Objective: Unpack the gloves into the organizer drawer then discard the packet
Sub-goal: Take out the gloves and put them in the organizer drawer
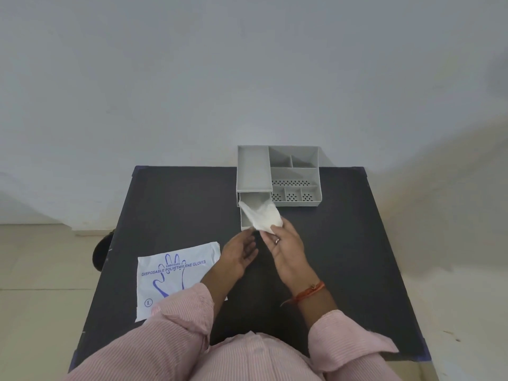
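A grey desk organizer (294, 171) stands at the table's far edge, its drawer (244, 215) pulled out toward me on the left side. A folded bundle of thin white gloves (264, 217) lies partly over the drawer's open front. My right hand (286, 248) pinches the near end of that bundle. My left hand (239, 255) hovers just left of it, fingers apart, holding nothing. The white glove packet (176, 279) with blue print lies flat on the table to the left, partly under my left sleeve.
The dark table (343, 257) fills the middle of the view, with a pale wall behind it. A dark round object (103, 250) sits on the floor beside the table's left edge. The organizer's perforated compartments (292, 189) hold nothing visible.
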